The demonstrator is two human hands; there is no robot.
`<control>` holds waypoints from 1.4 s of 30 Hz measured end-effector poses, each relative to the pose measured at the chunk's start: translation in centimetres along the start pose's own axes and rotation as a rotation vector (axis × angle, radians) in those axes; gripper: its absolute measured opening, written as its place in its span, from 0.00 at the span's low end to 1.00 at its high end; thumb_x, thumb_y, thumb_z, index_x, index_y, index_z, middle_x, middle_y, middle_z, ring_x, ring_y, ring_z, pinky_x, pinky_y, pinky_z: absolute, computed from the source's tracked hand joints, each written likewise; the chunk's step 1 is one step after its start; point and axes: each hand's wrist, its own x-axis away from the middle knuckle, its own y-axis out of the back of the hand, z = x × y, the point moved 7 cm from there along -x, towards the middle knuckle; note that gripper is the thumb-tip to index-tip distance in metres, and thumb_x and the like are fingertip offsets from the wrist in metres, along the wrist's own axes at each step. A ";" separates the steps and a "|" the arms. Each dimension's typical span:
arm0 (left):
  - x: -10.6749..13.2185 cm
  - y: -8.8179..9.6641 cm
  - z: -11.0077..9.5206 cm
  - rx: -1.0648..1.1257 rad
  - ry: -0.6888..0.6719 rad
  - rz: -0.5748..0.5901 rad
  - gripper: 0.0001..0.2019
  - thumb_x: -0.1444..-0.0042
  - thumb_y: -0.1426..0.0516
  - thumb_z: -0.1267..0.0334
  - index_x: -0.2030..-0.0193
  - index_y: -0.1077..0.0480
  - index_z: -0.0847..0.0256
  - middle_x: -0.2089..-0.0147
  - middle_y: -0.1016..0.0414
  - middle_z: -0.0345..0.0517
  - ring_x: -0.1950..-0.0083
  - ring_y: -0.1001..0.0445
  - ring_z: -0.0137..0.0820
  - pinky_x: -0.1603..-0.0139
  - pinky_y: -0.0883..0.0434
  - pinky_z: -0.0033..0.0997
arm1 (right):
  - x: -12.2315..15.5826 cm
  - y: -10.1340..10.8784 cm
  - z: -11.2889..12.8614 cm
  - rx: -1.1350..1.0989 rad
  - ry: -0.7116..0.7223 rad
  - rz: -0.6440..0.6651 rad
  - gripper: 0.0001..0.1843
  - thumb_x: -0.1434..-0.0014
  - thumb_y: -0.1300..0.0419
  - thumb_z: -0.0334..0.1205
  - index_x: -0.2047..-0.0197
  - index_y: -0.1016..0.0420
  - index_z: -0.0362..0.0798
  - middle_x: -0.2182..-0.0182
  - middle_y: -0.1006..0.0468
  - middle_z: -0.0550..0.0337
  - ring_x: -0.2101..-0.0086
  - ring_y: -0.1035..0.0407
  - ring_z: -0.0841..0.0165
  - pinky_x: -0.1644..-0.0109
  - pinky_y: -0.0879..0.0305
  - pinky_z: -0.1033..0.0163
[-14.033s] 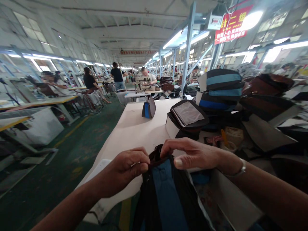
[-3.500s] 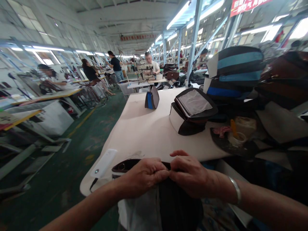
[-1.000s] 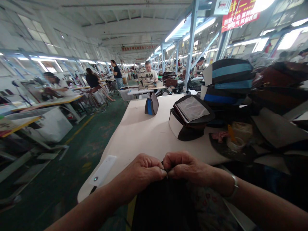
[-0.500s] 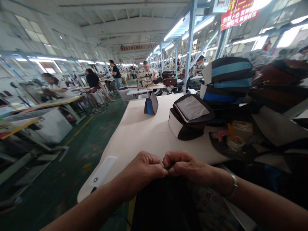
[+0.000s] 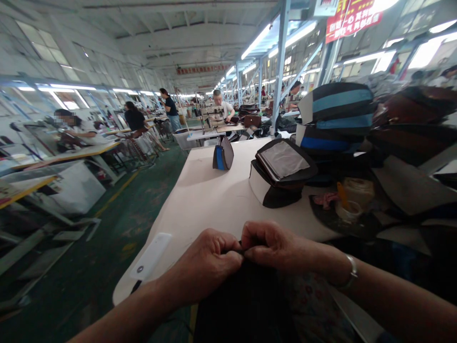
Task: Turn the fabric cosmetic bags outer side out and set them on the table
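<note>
On my feed, the black fabric bag [image 5: 243, 305] hangs just below the near edge of the cream work table [image 5: 214, 205], cut off by the frame. The left hand [image 5: 207, 264] and right hand [image 5: 274, 247] pinch its top edge, fingers clamped, fingertips mostly hidden.

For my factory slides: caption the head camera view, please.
Left hand and right hand pinch a black fabric bag at a long white worktable.

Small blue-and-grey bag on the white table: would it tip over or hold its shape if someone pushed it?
The small blue-and-grey bag would probably tip fairly easily, since it stands upright on a narrow footprint. Its soft-looking fabric sides suggest it would likely sag or fold rather than stay stiff. It also looks light for its size, though its contents can't be seen.
</note>
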 end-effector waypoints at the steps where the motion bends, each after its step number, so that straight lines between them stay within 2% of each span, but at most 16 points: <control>1: 0.0 0.1 -0.3 -0.059 -0.030 -0.030 0.08 0.47 0.47 0.64 0.72 0.29 0.63 0.78 0.41 0.35 0.76 0.45 0.24 0.76 0.50 0.28 | -0.1 0.0 0.2 0.082 0.004 -0.018 0.04 0.45 0.41 0.31 0.63 0.29 0.45 0.75 0.34 0.68 0.75 0.44 0.75 0.74 0.50 0.70; 4: 0.3 0.3 -1.5 -0.257 -0.192 -0.158 0.09 0.47 0.47 0.68 0.74 0.27 0.63 0.76 0.35 0.38 0.72 0.37 0.27 0.71 0.44 0.28 | 0.0 0.1 0.7 0.308 0.104 -0.104 0.06 0.49 0.41 0.28 0.66 0.30 0.46 0.77 0.33 0.68 0.76 0.44 0.76 0.74 0.50 0.70; 9: 1.4 0.2 -2.1 -0.388 -0.334 -0.220 0.11 0.43 0.46 0.69 0.74 0.25 0.62 0.74 0.30 0.41 0.70 0.31 0.28 0.67 0.40 0.28 | 1.7 -0.9 2.3 0.608 0.503 -0.165 0.07 0.45 0.47 0.28 0.64 0.32 0.46 0.71 0.29 0.61 0.73 0.39 0.72 0.70 0.45 0.66; 12: 1.7 0.4 -2.1 -0.334 -0.298 -0.113 0.11 0.39 0.45 0.64 0.67 0.22 0.62 0.69 0.27 0.42 0.67 0.31 0.29 0.64 0.39 0.28 | 3.0 -2.1 3.1 0.874 0.679 -0.148 0.09 0.38 0.52 0.26 0.60 0.32 0.44 0.68 0.27 0.54 0.70 0.37 0.68 0.69 0.41 0.64; 15: 1.3 1.1 -1.8 -0.197 -0.163 0.017 0.20 0.34 0.49 0.53 0.68 0.24 0.63 0.72 0.32 0.40 0.69 0.37 0.28 0.67 0.42 0.28 | 4.0 -2.8 4.0 1.035 0.782 -0.166 0.12 0.32 0.54 0.28 0.57 0.30 0.41 0.65 0.24 0.49 0.69 0.35 0.65 0.67 0.36 0.61; 18: 0.5 1.4 -1.3 -0.106 -0.062 0.148 0.25 0.35 0.49 0.45 0.76 0.34 0.63 0.77 0.46 0.35 0.74 0.50 0.26 0.74 0.51 0.29 | 4.7 -3.3 4.8 1.110 0.841 -0.183 0.15 0.31 0.57 0.28 0.53 0.29 0.38 0.64 0.24 0.45 0.67 0.32 0.63 0.65 0.33 0.59; 21: 0.2 0.6 -0.9 -0.051 -0.051 0.293 0.26 0.39 0.44 0.45 0.78 0.45 0.60 0.77 0.55 0.33 0.75 0.57 0.25 0.76 0.57 0.31 | 5.4 -3.7 5.1 1.142 0.902 -0.205 0.16 0.31 0.58 0.28 0.53 0.29 0.36 0.65 0.24 0.43 0.67 0.31 0.61 0.65 0.33 0.57; 24: 0.5 0.1 -0.7 -0.092 -0.067 0.304 0.23 0.37 0.45 0.47 0.76 0.44 0.60 0.76 0.54 0.33 0.74 0.55 0.24 0.75 0.55 0.30 | 5.5 -2.9 4.8 0.929 0.846 -0.208 0.14 0.30 0.56 0.30 0.53 0.30 0.38 0.63 0.23 0.46 0.64 0.29 0.63 0.61 0.32 0.59; 27: 1.2 -0.1 -1.2 -0.234 -0.128 0.234 0.18 0.35 0.47 0.52 0.73 0.38 0.61 0.75 0.48 0.34 0.73 0.49 0.24 0.74 0.51 0.28 | 3.8 -0.2 3.4 0.396 0.551 -0.220 0.13 0.26 0.56 0.37 0.53 0.31 0.42 0.62 0.25 0.53 0.64 0.29 0.69 0.59 0.32 0.64; 29: 1.8 0.0 -1.7 -0.330 -0.173 0.176 0.16 0.34 0.48 0.55 0.72 0.36 0.61 0.73 0.43 0.35 0.72 0.45 0.24 0.73 0.47 0.26 | 2.4 0.7 2.2 0.185 0.344 -0.155 0.16 0.25 0.55 0.43 0.55 0.30 0.44 0.65 0.26 0.57 0.66 0.31 0.71 0.61 0.34 0.66; 31: 2.2 0.0 -2.1 -0.427 -0.210 0.119 0.16 0.34 0.49 0.57 0.71 0.36 0.61 0.73 0.39 0.35 0.71 0.42 0.24 0.71 0.46 0.26 | 1.4 0.1 1.6 0.155 0.238 0.005 0.19 0.27 0.51 0.47 0.60 0.27 0.43 0.68 0.29 0.60 0.67 0.35 0.73 0.63 0.37 0.68; 33: 2.5 0.1 -2.3 -0.521 -0.236 0.063 0.15 0.34 0.50 0.57 0.71 0.37 0.61 0.73 0.38 0.35 0.71 0.41 0.24 0.71 0.46 0.27 | 1.2 -0.9 1.6 0.162 0.236 0.143 0.17 0.29 0.47 0.46 0.64 0.27 0.43 0.70 0.31 0.62 0.69 0.38 0.74 0.65 0.40 0.69; 35: 2.6 0.0 -2.2 -0.588 -0.253 0.025 0.14 0.35 0.49 0.59 0.72 0.38 0.61 0.73 0.38 0.35 0.71 0.41 0.25 0.71 0.47 0.28 | 1.4 -1.5 1.9 0.186 0.315 0.146 0.13 0.31 0.44 0.41 0.66 0.28 0.43 0.72 0.32 0.64 0.71 0.40 0.75 0.66 0.42 0.69; 38: 2.5 -0.2 -1.7 -0.544 -0.235 0.029 0.15 0.35 0.49 0.59 0.73 0.39 0.61 0.74 0.40 0.34 0.72 0.42 0.25 0.72 0.48 0.28 | 2.1 -1.6 2.5 0.299 0.449 0.040 0.10 0.33 0.44 0.35 0.67 0.29 0.43 0.73 0.33 0.64 0.71 0.41 0.75 0.64 0.43 0.68; 40: 2.2 -0.3 -1.2 -0.402 -0.163 0.081 0.17 0.34 0.48 0.55 0.73 0.40 0.61 0.75 0.45 0.33 0.73 0.46 0.24 0.74 0.49 0.28 | 2.2 -1.5 2.4 0.279 0.401 0.060 0.11 0.32 0.44 0.38 0.68 0.30 0.44 0.73 0.35 0.64 0.71 0.43 0.74 0.66 0.44 0.68; 42: 1.8 -0.1 -1.1 -0.221 -0.108 0.142 0.20 0.34 0.49 0.49 0.72 0.39 0.61 0.75 0.48 0.33 0.74 0.49 0.24 0.76 0.50 0.27 | 1.8 -1.3 1.9 0.161 0.237 0.140 0.16 0.30 0.46 0.45 0.68 0.32 0.44 0.74 0.40 0.66 0.73 0.46 0.75 0.70 0.47 0.68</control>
